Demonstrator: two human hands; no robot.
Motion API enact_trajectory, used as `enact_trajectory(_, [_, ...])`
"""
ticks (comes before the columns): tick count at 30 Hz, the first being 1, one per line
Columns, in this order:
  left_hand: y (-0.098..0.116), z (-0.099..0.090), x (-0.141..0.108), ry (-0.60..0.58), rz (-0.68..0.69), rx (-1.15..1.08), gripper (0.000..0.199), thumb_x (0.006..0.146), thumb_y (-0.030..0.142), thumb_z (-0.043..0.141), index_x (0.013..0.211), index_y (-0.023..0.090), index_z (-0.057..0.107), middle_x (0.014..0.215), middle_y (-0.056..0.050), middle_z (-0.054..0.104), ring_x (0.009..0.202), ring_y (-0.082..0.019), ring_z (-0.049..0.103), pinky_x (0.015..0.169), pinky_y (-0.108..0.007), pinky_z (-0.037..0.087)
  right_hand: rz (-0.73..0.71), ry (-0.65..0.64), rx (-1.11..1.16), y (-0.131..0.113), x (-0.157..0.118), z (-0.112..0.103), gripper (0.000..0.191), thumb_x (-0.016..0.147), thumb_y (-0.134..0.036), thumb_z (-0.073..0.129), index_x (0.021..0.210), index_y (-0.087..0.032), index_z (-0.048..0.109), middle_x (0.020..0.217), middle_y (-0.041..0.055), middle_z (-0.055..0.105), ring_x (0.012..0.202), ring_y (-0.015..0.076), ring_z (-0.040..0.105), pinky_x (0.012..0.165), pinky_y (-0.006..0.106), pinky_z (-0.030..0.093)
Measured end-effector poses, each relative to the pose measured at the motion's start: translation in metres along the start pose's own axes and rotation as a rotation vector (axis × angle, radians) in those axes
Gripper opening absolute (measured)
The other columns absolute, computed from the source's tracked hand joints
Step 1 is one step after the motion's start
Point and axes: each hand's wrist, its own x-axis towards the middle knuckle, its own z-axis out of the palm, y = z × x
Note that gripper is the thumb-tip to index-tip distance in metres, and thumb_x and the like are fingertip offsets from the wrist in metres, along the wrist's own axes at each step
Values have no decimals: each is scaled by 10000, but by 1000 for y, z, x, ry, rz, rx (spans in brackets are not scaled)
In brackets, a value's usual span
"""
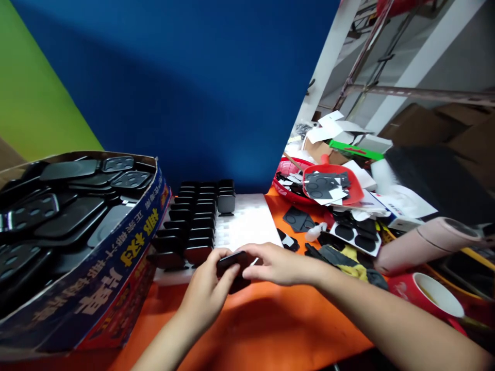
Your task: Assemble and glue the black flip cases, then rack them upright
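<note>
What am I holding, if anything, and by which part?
A black piece. The left grip pinches its left end between thumb and fingers; the right grip is at its right end, its hold unclear.

Black piece (231, 259) partly behind fingers (226, 280)

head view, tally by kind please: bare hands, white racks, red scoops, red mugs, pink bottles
Left hand and right hand: 2
White rack: 1
Red scoop: 1
Red mug: 1
Pink bottle: 1
Total: 6
</note>
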Motion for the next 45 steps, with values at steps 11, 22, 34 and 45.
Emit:
enact_trajectory(11, [-92, 28, -26, 102, 430, 747, 512, 839, 165, 484, 1341, 210, 390, 1337, -87, 513, 1233, -258, 460, 960, -399, 438, -100, 683, 178, 46, 88, -43, 165, 843, -235, 451, 987, -217, 530, 906, 13, 627, 808, 155, 604, 720, 297, 507])
enact_trajectory(22, [-110, 33, -30, 109, 487, 904, 545, 795, 68, 451, 1325, 192, 449, 1353, -63, 502, 1261, -241, 430, 996, -379, 415, -27, 592, -66, 72, 121, -18, 113, 844, -264, 473, 903, -228, 562, 778, -16, 619, 728, 159, 576, 709, 272, 451])
enact_trajectory(34, [-94, 34, -36, 80, 379, 814, 624, 694, 44, 463, 1295, 215, 486, 1348, -66, 505, 1244, -249, 456, 992, -411, 442, 100, 694, -104, 76, 105, 15, 241, 846, -249, 416, 1007, -173, 579, 983, 89, 655, 927, 213, 601, 843, 359, 439])
enact_trajectory(45, [77, -90, -75, 216, 671, 859, 379, 834, 144, 462, 1173, 275, 569, 1222, -46, 606, 1143, -177, 533, 1022, -386, 373, 52, 698, -134, 53, -17, 87, 393, 864, -495, 395, 635, -212, 543, 638, 39, 594, 661, 210, 581, 638, 283, 460])
